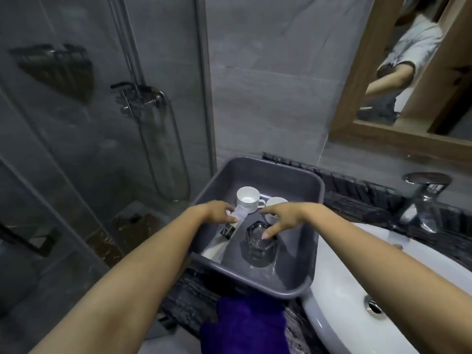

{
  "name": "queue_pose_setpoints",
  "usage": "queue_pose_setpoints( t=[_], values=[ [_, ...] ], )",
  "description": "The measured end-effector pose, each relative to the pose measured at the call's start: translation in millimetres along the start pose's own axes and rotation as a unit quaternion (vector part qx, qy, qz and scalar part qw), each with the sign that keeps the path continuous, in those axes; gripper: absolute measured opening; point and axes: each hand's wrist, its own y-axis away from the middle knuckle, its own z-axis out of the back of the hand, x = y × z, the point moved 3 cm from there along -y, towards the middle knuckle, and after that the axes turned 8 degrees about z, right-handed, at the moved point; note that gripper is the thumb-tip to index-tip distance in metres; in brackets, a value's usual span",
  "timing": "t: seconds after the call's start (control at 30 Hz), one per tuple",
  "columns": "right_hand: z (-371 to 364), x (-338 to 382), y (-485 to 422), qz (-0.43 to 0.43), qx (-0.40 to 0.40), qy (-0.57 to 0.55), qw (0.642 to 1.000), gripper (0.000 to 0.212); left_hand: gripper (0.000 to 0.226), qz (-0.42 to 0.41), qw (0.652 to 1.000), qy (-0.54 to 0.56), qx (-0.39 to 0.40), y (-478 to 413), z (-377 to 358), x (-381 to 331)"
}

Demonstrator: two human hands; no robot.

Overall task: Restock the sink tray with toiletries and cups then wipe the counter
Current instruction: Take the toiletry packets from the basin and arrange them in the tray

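Observation:
A grey plastic tray (283, 175) sits on the dark counter, left of the sink. Inside it stand two white cups (247, 199), the second cup (277, 201) partly behind my right hand. A clear glass tumbler (259, 251) stands upside down in the tray's near half. White toiletry packets (217, 247) lie along the tray's left side, with a small black item beside them. My left hand (219, 212) grips the upper end of a white packet. My right hand (283, 217) hovers over the tumbler, fingers spread, one fingertip touching its base.
A purple cloth (242, 325) hangs over the counter's front edge below the tray. The white sink basin (357, 277) and chrome tap (426, 200) are to the right. A glass shower screen stands on the left, a wood-framed mirror (357, 129) at upper right.

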Motion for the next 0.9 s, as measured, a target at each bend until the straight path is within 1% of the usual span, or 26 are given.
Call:
queue_pose_setpoints(
  t=[0.1,0.23,0.33,0.47,0.57,0.67,0.77,0.9],
  values=[
    [-14,1,-7,0.044,0.009,-0.009,0.999,0.092,0.064,0.041,0.999,0.026,0.013,-10,-15,8],
    [-27,3,-17,0.095,-0.014,0.0,0.995,0.095,0.076,0.085,0.994,0.059,0.03,-22,-33,16],
    [-35,0,-23,0.11,-0.032,0.023,0.993,0.099,0.081,0.105,0.993,0.054,0.014,-31,-42,18],
    [-46,-6,-26,0.125,-0.056,-0.014,0.99,0.097,0.086,0.152,0.987,0.039,-0.028,-39,-49,17],
    [-49,-11,-27,0.135,-0.08,-0.043,0.987,0.093,0.083,0.193,0.979,0.042,-0.055,-43,-52,14],
    [-50,-14,-28,0.14,-0.102,-0.07,0.982,0.094,0.081,0.219,0.973,0.036,-0.067,-45,-56,12],
    [-51,-17,-29,0.141,-0.108,-0.084,0.981,0.097,0.066,0.223,0.971,0.052,-0.064,-47,-57,12],
    [-55,-19,-30,0.139,-0.086,-0.092,0.982,0.1,0.047,0.222,0.971,0.074,-0.048,-46,-56,14]
  ],
)
